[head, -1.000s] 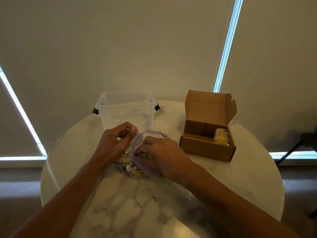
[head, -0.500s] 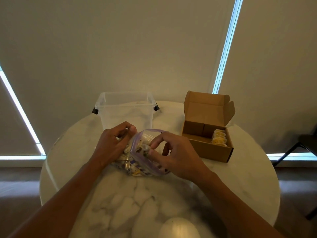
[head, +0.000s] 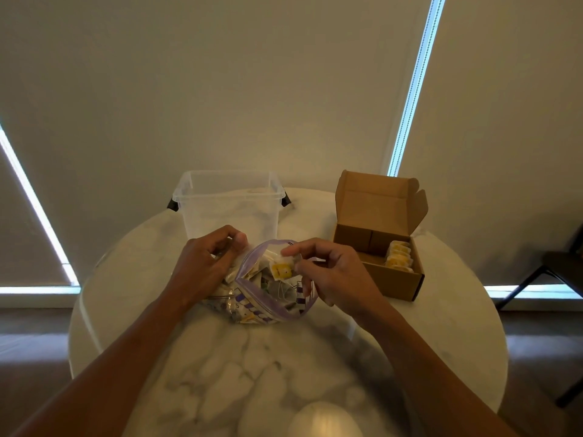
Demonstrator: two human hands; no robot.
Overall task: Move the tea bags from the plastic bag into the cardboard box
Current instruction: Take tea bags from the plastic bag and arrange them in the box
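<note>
A clear plastic bag (head: 271,305) with a purple zip rim lies on the round marble table (head: 284,373), its mouth open toward me and several tea bags inside. My left hand (head: 206,263) grips the bag's left edge. My right hand (head: 334,272) pinches a yellow-tagged tea bag (head: 281,270) just above the bag's mouth. To the right stands the open cardboard box (head: 400,279), lid up, with a row of yellow tea bags (head: 398,257) standing in its right end.
A clear plastic tub (head: 228,206) with black handles stands behind the bag. A dark chair (head: 555,272) sits off the table's right side. Window blinds hang close behind the table.
My right hand came out of the bag, and now holds a yellow tea bag lifted above the mouth. The left hand stayed on the bag's edge.
</note>
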